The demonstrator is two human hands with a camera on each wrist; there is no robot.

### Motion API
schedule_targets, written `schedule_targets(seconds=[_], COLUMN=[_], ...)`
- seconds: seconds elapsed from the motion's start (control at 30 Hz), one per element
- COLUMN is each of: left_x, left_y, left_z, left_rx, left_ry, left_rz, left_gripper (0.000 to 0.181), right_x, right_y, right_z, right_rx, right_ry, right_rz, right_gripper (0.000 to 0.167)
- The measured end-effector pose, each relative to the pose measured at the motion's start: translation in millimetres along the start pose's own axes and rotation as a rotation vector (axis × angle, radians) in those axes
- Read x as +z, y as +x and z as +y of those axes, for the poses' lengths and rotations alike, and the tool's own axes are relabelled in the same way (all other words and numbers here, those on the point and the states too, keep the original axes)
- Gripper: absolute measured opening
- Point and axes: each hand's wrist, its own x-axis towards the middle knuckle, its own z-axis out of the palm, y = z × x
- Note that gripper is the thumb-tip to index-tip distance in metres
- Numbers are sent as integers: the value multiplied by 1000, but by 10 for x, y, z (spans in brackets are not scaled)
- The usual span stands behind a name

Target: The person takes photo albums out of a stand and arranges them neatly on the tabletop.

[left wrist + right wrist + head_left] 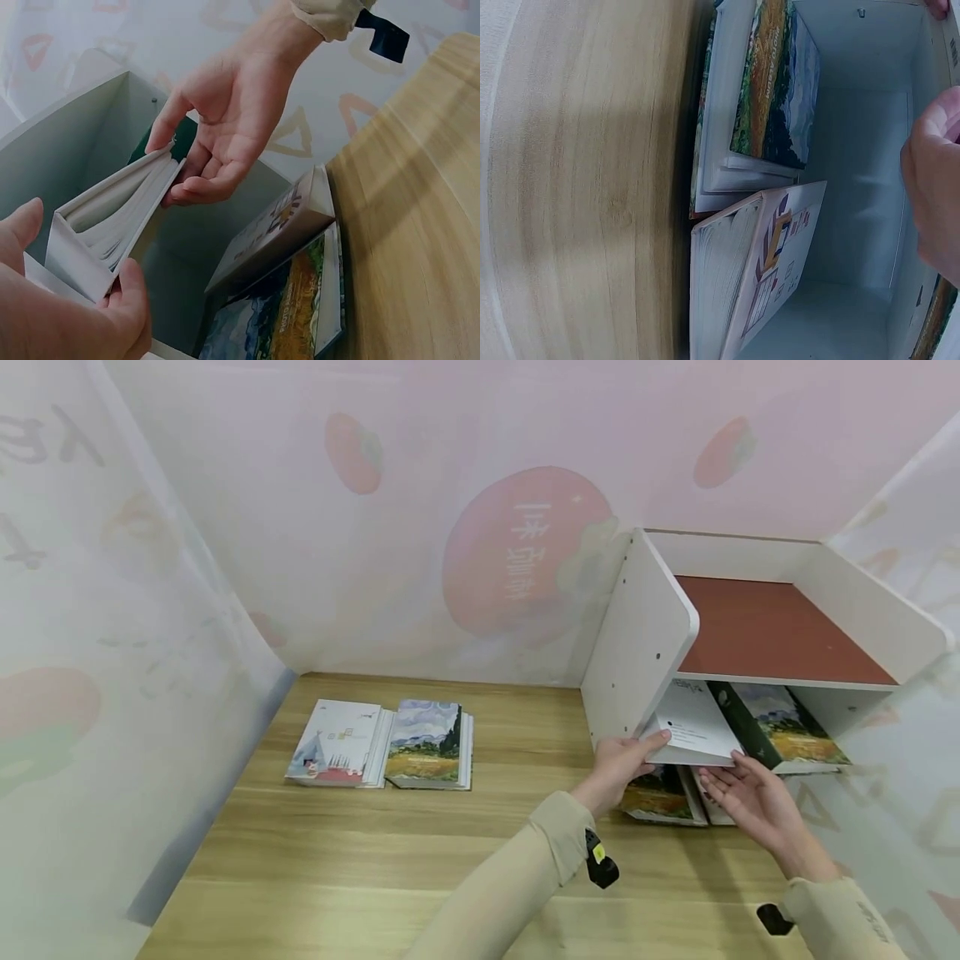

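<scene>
Currently, the left hand (617,770) grips the near left corner of a white book (696,722), while the right hand (759,810) pinches its near right corner. That book sits partly inside the shelf unit (637,647), under the red-brown board (772,631) and beside a green-spined book (798,720). More books (660,795) occupy the compartment below. Well to the left, 2 stacks (378,745) rest side by side on the counter (390,868).

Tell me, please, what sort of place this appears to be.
Probably a screened-off work corner, perhaps a staged study: a wood-grain tabletop, a white shelf unit with books in it, and printed sheeting around the back and sides.
</scene>
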Motion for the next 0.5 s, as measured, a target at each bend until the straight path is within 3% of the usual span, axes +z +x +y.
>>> schedule_targets(seconds=[0.27,0.5], left_x=[-12,10], left_y=[3,-5], left_z=[39,49], left_rx=[-20,-13], left_ry=[9,47], left_rz=[-3,43], left_gripper=[32,47], right_x=[-14,-2], right_y=[11,13], right_z=[10,9], right_rx=[-10,0], right_ry=[-3,-3], right_rz=[2,0], right_gripper=[33,34])
